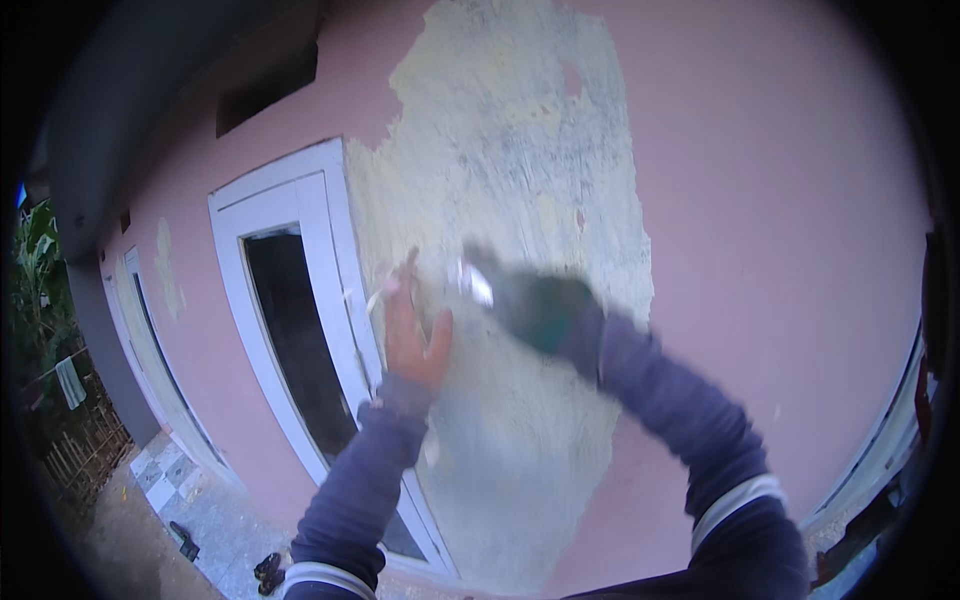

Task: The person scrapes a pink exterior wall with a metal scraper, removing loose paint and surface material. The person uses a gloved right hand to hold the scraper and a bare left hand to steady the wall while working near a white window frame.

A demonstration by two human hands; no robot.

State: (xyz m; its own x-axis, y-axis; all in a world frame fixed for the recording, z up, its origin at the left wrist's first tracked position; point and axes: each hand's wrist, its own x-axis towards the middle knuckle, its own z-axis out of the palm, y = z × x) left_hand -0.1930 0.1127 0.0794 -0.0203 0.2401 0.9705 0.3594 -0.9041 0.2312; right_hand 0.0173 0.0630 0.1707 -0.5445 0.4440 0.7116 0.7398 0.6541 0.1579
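Before me is a pink painted wall (750, 187) with a large patch (510, 180) where the paint is gone and a pale, streaked layer shows. My right hand (536, 304), in a dark glove with some green, is blurred by motion at the patch. It grips a shiny metal blade (476, 283), perhaps a scraper; its exact kind cannot be told. Left of it, my left hand (416, 334) is bare, raised with its fingers apart near the patch's left side. Small pale flakes (375, 298) appear beside its fingers, by the door frame.
A white-framed door or window (334, 247) with dark glass adjoins the patch on the left. A dark vent opening (266, 90) lies above it. Footwear (268, 574) rests on the tiled floor (225, 544) at lower left. A bamboo fence (82, 457) and plants stand farther off.
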